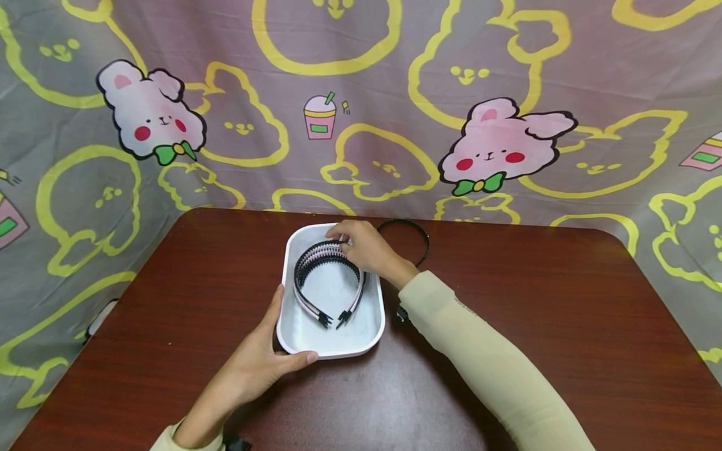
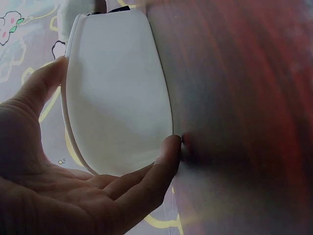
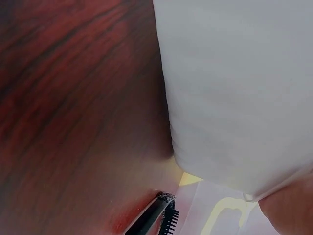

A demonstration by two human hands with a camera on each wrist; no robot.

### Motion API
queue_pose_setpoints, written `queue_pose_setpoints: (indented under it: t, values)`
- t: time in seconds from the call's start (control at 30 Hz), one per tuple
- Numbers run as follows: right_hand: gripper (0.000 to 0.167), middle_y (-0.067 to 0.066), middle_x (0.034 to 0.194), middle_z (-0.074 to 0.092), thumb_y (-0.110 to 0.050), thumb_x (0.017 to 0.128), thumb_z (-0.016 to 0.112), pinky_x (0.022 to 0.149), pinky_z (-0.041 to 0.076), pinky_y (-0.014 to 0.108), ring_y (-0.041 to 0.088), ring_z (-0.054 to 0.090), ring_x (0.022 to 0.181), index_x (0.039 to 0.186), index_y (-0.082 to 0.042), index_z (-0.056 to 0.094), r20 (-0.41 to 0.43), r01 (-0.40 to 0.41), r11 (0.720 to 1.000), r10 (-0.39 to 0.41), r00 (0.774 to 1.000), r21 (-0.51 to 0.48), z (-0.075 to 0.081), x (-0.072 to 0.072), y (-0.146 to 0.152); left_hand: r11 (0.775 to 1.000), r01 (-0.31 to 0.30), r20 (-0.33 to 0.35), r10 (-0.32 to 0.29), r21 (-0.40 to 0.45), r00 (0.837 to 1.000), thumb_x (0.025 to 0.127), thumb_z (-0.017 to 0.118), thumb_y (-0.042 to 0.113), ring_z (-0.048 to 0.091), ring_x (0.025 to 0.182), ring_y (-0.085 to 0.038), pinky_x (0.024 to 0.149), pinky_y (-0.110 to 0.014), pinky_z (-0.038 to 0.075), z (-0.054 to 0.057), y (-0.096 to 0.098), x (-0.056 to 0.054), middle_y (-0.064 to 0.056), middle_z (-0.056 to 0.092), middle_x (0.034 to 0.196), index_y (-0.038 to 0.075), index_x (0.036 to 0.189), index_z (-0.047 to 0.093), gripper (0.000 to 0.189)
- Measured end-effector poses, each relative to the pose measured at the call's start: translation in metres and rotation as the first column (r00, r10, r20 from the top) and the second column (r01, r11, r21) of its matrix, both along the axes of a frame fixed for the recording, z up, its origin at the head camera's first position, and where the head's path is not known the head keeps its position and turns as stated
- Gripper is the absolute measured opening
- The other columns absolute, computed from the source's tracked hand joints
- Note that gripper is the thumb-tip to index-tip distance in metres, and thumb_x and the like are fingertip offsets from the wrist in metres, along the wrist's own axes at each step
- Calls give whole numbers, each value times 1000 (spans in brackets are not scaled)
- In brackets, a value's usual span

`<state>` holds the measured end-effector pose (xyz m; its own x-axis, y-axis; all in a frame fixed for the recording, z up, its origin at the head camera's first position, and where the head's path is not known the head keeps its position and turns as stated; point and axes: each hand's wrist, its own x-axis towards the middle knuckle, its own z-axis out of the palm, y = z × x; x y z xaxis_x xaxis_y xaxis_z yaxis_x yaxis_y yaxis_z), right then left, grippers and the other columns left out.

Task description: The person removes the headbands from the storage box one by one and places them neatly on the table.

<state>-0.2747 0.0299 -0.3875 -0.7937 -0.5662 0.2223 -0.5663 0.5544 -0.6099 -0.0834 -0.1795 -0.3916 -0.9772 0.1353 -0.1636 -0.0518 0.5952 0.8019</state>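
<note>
Beige sleeve [image 1: 491,363] nearest, the right hand [image 1: 366,247] touches toothed headbands [image 1: 317,255] in a white tray [image 1: 331,294], contents only the head view shows, pinch unclear; the left hand [image 1: 261,360], fingers [image 2: 164,159] spread, grips the tray's corner.

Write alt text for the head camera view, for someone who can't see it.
A person's left hand grips the near left corner of a white tray holding black and pale headbands, while the right hand reaches in among them. Another black headband lies right of the tray on a brown table, before cartoon-print cloth.
</note>
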Motion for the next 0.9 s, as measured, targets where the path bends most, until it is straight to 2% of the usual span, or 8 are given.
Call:
queue_pose_setpoints:
  t: [0.63, 0.9]
  values:
    - [42, 9, 115, 77, 13, 92, 54, 82, 50, 30, 22, 64, 96, 121, -6, 78, -3, 17, 999, -17, 1000, -34, 13, 3, 5, 1000, -4, 16, 4, -22, 1000, 81, 91, 40, 37, 151, -42, 123, -60, 28, 0, 0, 1, -18, 15, 175, 13, 170, -3, 132]
    - [40, 12, 118, 77, 13, 91, 53, 89, 56, 41, 25, 67, 96, 118, -2, 78, -65, 8, 999, -11, 998, -42, 17, 2, 12, 1000, -5, 10, 6, -13, 1000, 81, 91, 40, 37, 152, -42, 123, -60, 28, -1, 0, 0, -18, 16, 175, 14, 170, -3, 132]
